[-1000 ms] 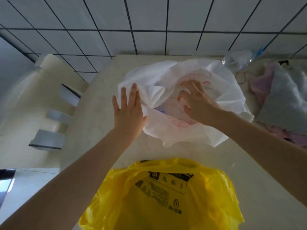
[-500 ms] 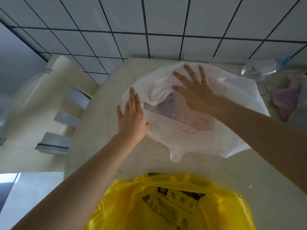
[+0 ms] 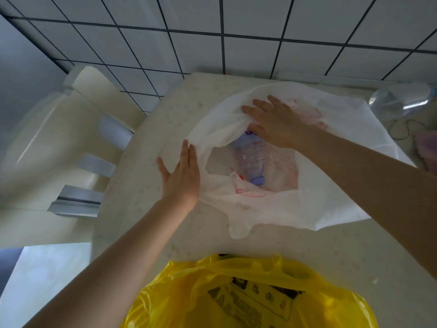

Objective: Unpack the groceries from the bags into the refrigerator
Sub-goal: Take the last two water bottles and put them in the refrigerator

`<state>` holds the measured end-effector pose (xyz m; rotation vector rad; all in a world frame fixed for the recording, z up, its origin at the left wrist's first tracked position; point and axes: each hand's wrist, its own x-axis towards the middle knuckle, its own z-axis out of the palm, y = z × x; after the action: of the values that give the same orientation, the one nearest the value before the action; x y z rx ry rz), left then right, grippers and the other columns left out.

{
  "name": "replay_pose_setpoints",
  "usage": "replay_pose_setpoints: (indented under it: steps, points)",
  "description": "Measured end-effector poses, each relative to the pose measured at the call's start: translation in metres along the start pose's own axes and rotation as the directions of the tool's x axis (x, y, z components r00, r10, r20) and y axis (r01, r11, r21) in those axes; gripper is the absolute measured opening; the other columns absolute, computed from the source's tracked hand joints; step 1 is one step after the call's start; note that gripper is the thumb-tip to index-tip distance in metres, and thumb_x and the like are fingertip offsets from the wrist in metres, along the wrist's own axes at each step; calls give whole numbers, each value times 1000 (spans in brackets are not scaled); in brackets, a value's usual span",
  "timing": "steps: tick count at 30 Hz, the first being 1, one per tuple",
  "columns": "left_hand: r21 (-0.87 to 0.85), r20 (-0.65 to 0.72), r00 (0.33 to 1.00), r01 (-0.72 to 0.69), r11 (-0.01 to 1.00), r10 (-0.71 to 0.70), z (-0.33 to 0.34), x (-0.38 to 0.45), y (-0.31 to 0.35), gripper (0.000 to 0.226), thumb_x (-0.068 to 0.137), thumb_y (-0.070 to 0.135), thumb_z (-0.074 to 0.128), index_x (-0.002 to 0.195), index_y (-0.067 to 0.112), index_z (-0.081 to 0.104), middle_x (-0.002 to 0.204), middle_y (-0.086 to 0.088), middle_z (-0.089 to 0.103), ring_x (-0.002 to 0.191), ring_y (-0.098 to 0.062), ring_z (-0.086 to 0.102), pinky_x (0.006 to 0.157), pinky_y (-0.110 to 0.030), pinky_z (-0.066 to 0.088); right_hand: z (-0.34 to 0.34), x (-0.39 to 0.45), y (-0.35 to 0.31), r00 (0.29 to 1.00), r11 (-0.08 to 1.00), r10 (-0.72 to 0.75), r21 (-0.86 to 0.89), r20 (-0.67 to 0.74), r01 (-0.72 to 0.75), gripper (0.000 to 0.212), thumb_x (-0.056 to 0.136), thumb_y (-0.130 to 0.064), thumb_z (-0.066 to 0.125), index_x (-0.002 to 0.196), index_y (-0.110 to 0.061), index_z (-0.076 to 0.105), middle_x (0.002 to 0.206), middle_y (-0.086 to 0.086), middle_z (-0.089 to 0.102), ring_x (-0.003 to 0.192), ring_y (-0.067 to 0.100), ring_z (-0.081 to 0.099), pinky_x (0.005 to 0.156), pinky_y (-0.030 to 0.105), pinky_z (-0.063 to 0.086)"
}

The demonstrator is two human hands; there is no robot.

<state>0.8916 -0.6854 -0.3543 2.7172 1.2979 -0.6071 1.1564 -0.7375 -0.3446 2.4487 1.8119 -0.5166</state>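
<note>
- We see a white bag (image 3: 331,204) lying on the pale speckled worktop (image 3: 151,143), its mouth spread wide towards us.
- The left hand (image 3: 181,178) rests flat at the bag's left rim, fingers straight and together, thumb splayed out, gripping nothing.
- The right hand (image 3: 277,125) reaches over the far rim of the opening with fingers stretched out; its thumb dips towards what lies inside, and we cannot tell whether it pinches the plastic or merely presses on it.
- Inside the bag lies a clear plastic bottle (image 3: 251,159) on its side, its bluish cap pointing towards us, its other end just under the right hand.
- Beside the cap sits a small white and red scrap (image 3: 236,176), too blurred for us to name.
- Nearer to us stands a yellow bag (image 3: 189,294) with black printed symbols, apart from the white one.
- At the far right of the worktop lies a crumpled clear plastic item (image 3: 399,100), perhaps another bottle, with a pinkish cloth (image 3: 425,145) near it.
- A grey tiled wall (image 3: 248,22) rises behind the worktop, and a cream chair (image 3: 47,129) stands to the left.
</note>
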Motion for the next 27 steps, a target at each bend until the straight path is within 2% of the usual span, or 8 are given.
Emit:
replay_pose_setpoints:
  steps: [3, 7, 9, 13, 17, 21, 23, 27]
  points:
    - [-95, -24, 1000, 7, 995, -10, 11, -3, -2, 95, 85, -5, 51, 149, 6, -18, 161, -8, -17, 130, -14, 46, 113, -62, -3, 11, 4, 0, 1000, 999, 15, 49, 18, -16, 53, 102, -43, 25, 152, -32, 10, 161, 7, 13, 145, 38, 14, 116, 55, 17]
    - [-144, -63, 998, -1, 990, -8, 16, -7, -2, 96, 85, -8, 51, 149, 8, -18, 159, -9, -20, 149, -23, 4, 112, -65, -1, 14, 0, -5, 996, 995, 13, 104, -92, -4, 54, 101, -34, 38, 151, -21, 22, 156, 12, 26, 139, 38, 28, 113, 53, 26]
    - [-121, -154, 987, -66, 990, 47, 14, -12, -3, 90, 83, -6, 54, 152, 6, -3, 160, -12, -18, 149, -32, -4, 111, -66, 4, 11, -7, -7, 984, 996, -51, 70, -169, 63, 58, 97, -27, 48, 149, -15, 26, 153, 15, 31, 137, 39, 31, 112, 53, 29]
    - [-73, -434, 834, -410, 909, 342, 7, -19, -9, 63, 78, 9, 57, 139, 1, 45, 160, -11, 16, 149, -28, 11, 115, -59, 13, 8, -26, -5, 931, 976, -217, -97, -293, 197, 62, 88, -14, 57, 146, -15, 33, 149, 17, 36, 134, 43, 36, 104, 58, 37]
    - [-57, -508, 701, -607, 792, 501, 2, -13, -5, 35, 94, 24, 42, 102, 4, 69, 136, -9, 56, 132, -21, 48, 113, -40, 32, 13, -38, -1, 817, 852, -510, -290, -269, 436, 48, 83, 5, 52, 127, -14, 45, 141, 22, 44, 127, 46, 45, 95, 57, 48]
    - [-82, -489, 709, -618, 782, 509, -3, -3, 1, 31, 88, 27, 53, 82, 4, 73, 101, -7, 71, 89, -25, 69, 90, -35, 49, 14, -51, 0, 767, 737, -634, -373, -94, 564, 53, 71, 2, 76, 117, -17, 60, 142, 19, 47, 127, 46, 46, 90, 57, 51]
    - [-77, -422, 739, -607, 791, 526, -9, 1, 4, 22, 79, 20, 67, 94, 5, 68, 103, -8, 68, 90, -29, 66, 84, -36, 48, 15, -51, 1, 779, 718, -626, -421, -41, 555, 50, 72, -8, 79, 119, -20, 65, 144, 18, 47, 127, 49, 46, 91, 57, 50]
    - [-45, -291, 756, -623, 781, 586, -20, 1, 8, 51, 67, 11, 74, 116, 9, 60, 115, -7, 65, 101, -31, 62, 90, -40, 49, 16, -43, 4, 801, 734, -597, -428, -36, 528, 65, 75, -15, 78, 135, -27, 54, 152, 14, 36, 134, 51, 35, 99, 60, 40]
